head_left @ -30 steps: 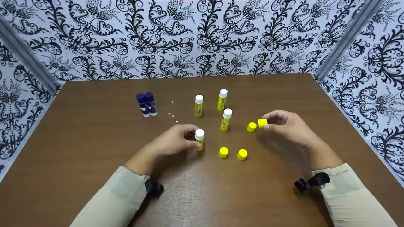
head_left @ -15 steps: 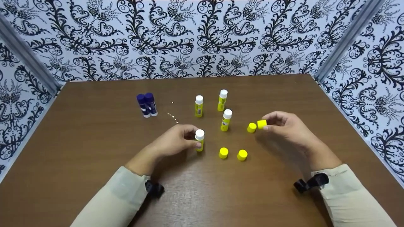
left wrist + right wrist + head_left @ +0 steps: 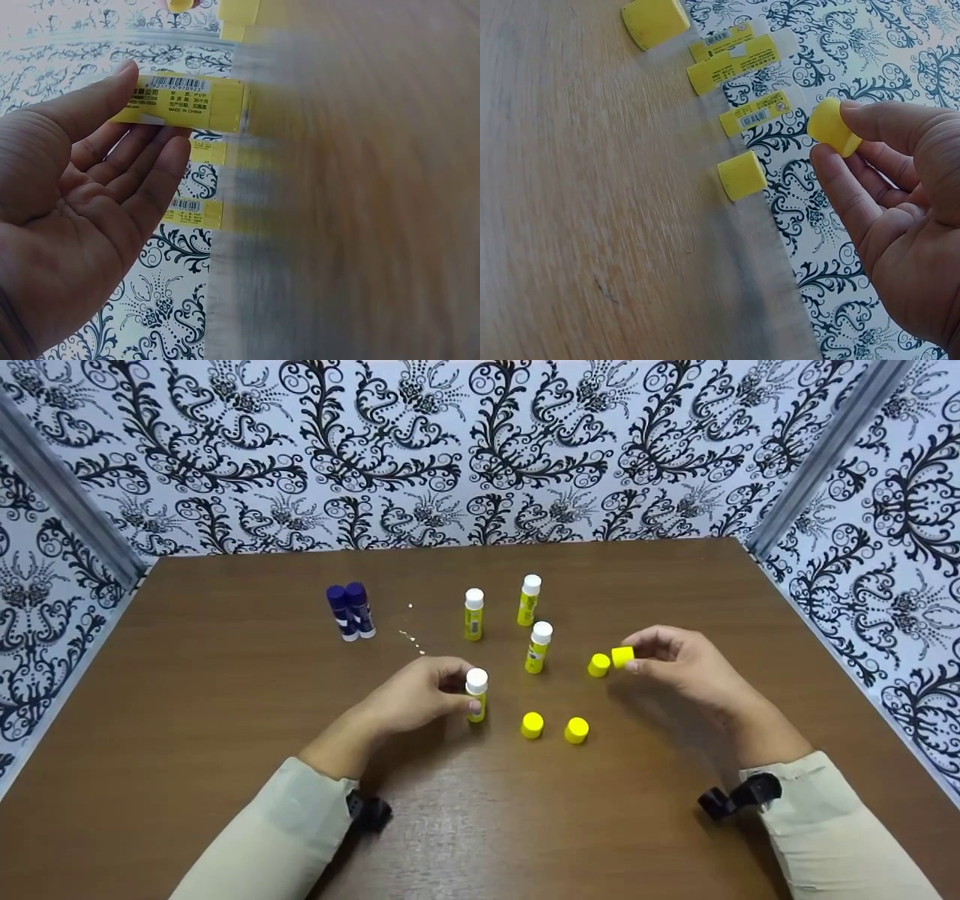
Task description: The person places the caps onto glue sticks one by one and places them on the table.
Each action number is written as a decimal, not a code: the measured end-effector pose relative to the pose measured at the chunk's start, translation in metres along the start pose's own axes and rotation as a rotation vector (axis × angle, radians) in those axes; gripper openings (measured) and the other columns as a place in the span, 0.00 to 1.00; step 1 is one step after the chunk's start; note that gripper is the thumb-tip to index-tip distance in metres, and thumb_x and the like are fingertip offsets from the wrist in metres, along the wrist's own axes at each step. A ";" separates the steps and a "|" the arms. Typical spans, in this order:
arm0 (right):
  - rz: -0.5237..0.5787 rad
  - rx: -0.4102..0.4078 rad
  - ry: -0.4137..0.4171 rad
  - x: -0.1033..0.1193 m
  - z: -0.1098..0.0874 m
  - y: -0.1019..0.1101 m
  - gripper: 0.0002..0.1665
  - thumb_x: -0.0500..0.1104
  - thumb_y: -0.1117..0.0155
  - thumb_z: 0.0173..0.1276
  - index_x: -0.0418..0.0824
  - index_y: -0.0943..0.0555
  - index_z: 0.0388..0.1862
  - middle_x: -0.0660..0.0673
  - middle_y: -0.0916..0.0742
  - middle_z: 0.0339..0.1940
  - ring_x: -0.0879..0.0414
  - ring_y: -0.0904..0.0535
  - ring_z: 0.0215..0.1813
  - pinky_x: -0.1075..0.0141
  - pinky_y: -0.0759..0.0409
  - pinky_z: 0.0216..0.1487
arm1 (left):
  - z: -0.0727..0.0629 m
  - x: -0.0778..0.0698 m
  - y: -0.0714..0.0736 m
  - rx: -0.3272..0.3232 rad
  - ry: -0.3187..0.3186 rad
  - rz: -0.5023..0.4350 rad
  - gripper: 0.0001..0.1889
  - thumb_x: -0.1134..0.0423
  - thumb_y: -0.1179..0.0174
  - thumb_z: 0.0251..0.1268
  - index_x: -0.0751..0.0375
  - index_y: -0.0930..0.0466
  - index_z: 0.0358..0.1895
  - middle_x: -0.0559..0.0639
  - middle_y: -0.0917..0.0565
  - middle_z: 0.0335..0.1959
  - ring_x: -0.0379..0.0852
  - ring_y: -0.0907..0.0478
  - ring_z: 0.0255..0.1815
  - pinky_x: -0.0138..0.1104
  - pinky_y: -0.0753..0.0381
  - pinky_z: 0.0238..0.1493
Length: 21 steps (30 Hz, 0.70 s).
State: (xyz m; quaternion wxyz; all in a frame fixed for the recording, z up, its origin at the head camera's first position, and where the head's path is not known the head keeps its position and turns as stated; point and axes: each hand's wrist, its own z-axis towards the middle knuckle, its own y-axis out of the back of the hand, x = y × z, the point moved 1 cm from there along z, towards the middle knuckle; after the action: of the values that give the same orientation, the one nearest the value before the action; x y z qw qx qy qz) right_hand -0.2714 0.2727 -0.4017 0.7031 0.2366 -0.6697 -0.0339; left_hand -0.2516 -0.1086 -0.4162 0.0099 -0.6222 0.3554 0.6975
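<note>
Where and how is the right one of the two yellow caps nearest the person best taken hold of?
The near right cap stands short and round, flat top up, with the near left cap on its other side. So likely pinch its side wall, coming from the person's right. The right hand would probably first need to release its held cap.

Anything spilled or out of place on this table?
Yes: pale crumbs lie scattered on the table, beside the two purple tubes and beyond the left hand. They look like stray litter on an otherwise tidy table, though too small to identify.
</note>
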 end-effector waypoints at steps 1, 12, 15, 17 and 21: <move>0.002 -0.003 -0.001 0.001 0.000 0.000 0.22 0.39 0.27 0.69 0.30 0.20 0.58 0.47 0.12 0.48 0.59 0.15 0.49 0.72 0.15 0.51 | 0.000 0.000 0.000 -0.002 -0.002 0.001 0.12 0.63 0.27 0.64 0.57 0.13 0.50 0.47 0.12 0.46 0.43 0.18 0.51 0.40 0.21 0.62; 0.040 -0.008 0.048 0.015 -0.002 -0.004 0.20 0.35 0.28 0.70 0.28 0.20 0.57 0.49 0.11 0.46 0.57 0.14 0.48 0.70 0.14 0.52 | -0.001 -0.003 0.000 -0.028 -0.002 -0.026 0.13 0.61 0.27 0.64 0.56 0.13 0.50 0.47 0.12 0.46 0.43 0.19 0.52 0.40 0.21 0.62; 0.044 0.000 0.071 0.020 0.000 -0.007 0.21 0.35 0.29 0.70 0.27 0.20 0.58 0.50 0.10 0.47 0.59 0.13 0.48 0.71 0.14 0.52 | 0.000 -0.003 -0.001 -0.036 -0.021 -0.055 0.14 0.63 0.27 0.64 0.58 0.13 0.51 0.49 0.12 0.47 0.42 0.18 0.51 0.38 0.21 0.60; 0.044 0.001 0.081 0.024 0.001 -0.010 0.22 0.35 0.28 0.69 0.26 0.21 0.58 0.51 0.10 0.47 0.60 0.13 0.48 0.71 0.14 0.52 | 0.000 -0.003 -0.001 -0.041 -0.037 -0.067 0.14 0.64 0.27 0.64 0.59 0.13 0.52 0.50 0.12 0.47 0.42 0.18 0.50 0.37 0.20 0.58; 0.060 0.013 0.089 0.031 0.003 -0.017 0.22 0.35 0.28 0.69 0.27 0.21 0.58 0.50 0.11 0.46 0.59 0.13 0.47 0.71 0.14 0.53 | -0.001 -0.005 0.000 -0.056 -0.046 -0.069 0.14 0.65 0.28 0.65 0.60 0.14 0.53 0.51 0.12 0.46 0.42 0.18 0.48 0.36 0.20 0.56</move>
State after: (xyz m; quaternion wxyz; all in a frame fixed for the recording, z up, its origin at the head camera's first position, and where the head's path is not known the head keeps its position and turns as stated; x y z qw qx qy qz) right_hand -0.2670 0.2457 -0.3791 0.7312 0.2224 -0.6449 0.0019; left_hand -0.2492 -0.1067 -0.4119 0.0247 -0.6178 0.3138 0.7206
